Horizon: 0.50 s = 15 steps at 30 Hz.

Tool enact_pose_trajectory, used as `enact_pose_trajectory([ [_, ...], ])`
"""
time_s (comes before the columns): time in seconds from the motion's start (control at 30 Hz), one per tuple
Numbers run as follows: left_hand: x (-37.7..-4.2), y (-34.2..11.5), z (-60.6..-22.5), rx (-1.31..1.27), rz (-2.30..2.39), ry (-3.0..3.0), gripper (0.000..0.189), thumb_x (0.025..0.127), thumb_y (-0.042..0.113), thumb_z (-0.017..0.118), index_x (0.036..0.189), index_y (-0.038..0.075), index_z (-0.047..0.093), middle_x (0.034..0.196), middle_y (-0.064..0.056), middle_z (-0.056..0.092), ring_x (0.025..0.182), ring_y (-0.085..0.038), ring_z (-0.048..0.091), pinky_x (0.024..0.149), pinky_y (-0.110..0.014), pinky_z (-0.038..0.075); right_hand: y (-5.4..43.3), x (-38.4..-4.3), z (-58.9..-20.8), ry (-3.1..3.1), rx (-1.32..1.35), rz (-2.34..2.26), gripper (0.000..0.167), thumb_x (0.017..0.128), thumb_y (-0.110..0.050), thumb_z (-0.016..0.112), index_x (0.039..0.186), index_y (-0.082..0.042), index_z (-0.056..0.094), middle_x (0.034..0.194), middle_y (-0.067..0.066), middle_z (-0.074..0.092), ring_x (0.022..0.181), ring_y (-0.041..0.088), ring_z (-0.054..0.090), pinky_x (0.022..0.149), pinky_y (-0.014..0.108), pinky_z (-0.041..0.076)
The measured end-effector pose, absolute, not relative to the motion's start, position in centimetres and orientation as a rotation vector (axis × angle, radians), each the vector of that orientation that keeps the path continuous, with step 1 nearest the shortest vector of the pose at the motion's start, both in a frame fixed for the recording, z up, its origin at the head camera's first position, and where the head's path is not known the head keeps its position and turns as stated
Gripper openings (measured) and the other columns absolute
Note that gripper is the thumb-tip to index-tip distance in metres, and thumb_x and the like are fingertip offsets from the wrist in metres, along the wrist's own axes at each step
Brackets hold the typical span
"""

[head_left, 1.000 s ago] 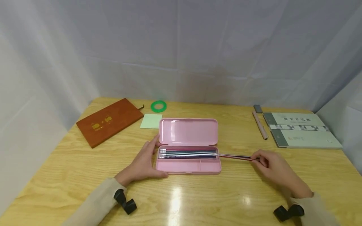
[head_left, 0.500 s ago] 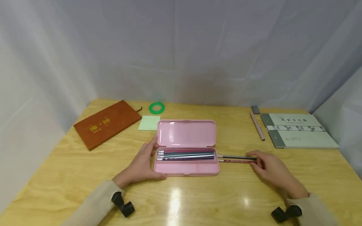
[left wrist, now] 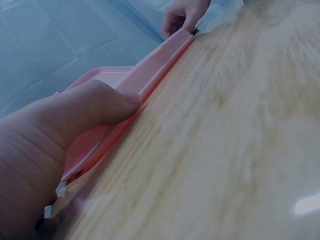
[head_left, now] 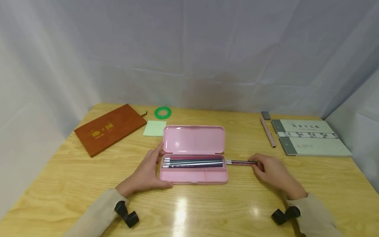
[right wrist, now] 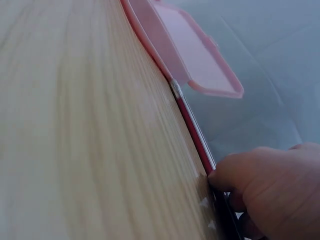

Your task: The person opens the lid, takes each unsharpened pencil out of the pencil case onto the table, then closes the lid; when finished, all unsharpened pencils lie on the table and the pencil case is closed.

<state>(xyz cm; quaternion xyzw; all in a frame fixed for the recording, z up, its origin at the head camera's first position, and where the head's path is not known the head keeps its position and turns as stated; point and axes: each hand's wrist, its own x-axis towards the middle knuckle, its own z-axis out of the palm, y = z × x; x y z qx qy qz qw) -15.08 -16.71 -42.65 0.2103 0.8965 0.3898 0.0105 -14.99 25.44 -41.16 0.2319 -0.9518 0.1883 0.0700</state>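
A pink pencil case [head_left: 183, 176] lies with its lid up on the table, several pencils [head_left: 192, 163] side by side in its rear compartment. My left hand [head_left: 146, 172] holds its left end, thumb along the front wall and fingers behind; the thumb [left wrist: 107, 102] shows against the pink wall in the left wrist view. To the right of the case, my right hand [head_left: 273, 172] pinches pencils [head_left: 241, 162], a red and a dark one, lying close together. Their metal-banded eraser ends point at the case's right end. In the right wrist view, the red pencil [right wrist: 196, 137] lies low along the tabletop.
Behind the left hand are a brown notebook [head_left: 111, 130], a green tape ring [head_left: 163, 113] and pale green sticky notes [head_left: 155, 128]. At the back right lie a grey eraser [head_left: 265, 115], a pink pen [head_left: 268, 132] and a pale green notebook [head_left: 314, 136]. A white curtain [head_left: 189, 59] hangs behind the table.
My right hand has moved left, nearer the case, leaving a shorter length of pencil showing. The pencils, spread apart half a second ago, now lie together. My left hand keeps its hold.
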Motion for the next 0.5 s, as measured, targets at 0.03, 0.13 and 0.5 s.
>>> enact_pose_trajectory([
  [0.03,-15.1,-16.8,-42.6,0.655,1.210,2.803,0.136,0.050,0.045,0.092,0.155,0.010,0.013,0.125,-0.004,0.048,0.105,-0.017,0.046,0.091,-0.041,0.045,24.9,-15.2,-41.1,-2.863,0.721,0.577,0.018,0.087,-0.008,0.066,0.104,-0.010,0.067,0.059,-0.013,0.044,0.050,-0.003,0.034,0.049,0.020,0.032],
  [0.13,-15.1,-16.9,-42.6,0.669,1.201,2.806,0.136,0.051,0.047,0.092,0.155,0.009,0.013,0.125,-0.004,0.048,0.105,-0.017,0.045,0.090,-0.040,0.044,22.9,-15.8,-40.9,-2.870,0.784,0.640,0.022,0.088,-0.009,0.065,0.110,-0.009,0.064,0.060,-0.014,0.045,0.050,-0.003,0.035,0.050,0.020,0.034],
  [0.5,-15.1,-16.8,-42.6,0.692,1.204,2.808,0.136,0.051,0.046,0.092,0.155,0.010,0.012,0.125,-0.003,0.048,0.104,-0.016,0.044,0.088,-0.038,0.044,14.8,-17.8,-40.4,-2.583,1.131,0.662,0.010,0.084,-0.015,0.073,0.093,-0.012,0.071,0.066,-0.008,0.055,0.057,0.001,0.039,0.054,0.018,0.035],
])
